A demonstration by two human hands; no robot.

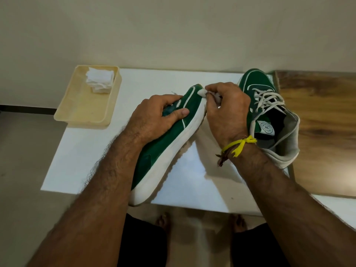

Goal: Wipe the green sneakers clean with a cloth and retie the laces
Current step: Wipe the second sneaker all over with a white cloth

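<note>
Right at the toe of the tilted green sneaker (163,145), the right hand (227,112) has its grip clenched around a small wad of white cloth (202,92), fingers curled so that only a soft crumpled nub pokes out past the thumb and presses against the rounded tip of the shoe. The left hand (156,114) grasps the same sneaker from above, thumb lying flat across the matte, suede-like green side and the other fingers hooked over the top toward the lacing area. This shoe is held on its edge over the white tabletop (134,81), its thick, smooth off-white sole turned to the right and its heel reaching back toward the person, past the tabletop's near edge. A thin white piping line curves along the green upper.

A yellow thread (238,146), knotted with frayed ends, circles the right wrist beside a darker brownish one.

Just behind the right hand, the second green sneaker (256,87) stands on the tabletop, toe pointing away, with flat pale laces (265,99) crisscrossed loosely, a round label on the tongue, and a grey fabric collar gaping open.

Well apart at the far left corner sits a shallow rectangular cream plastic tray (84,110) holding a stack of folded white cloths (99,79) in its far end. To the right lies a glossy wood-grain surface (323,122).
</note>
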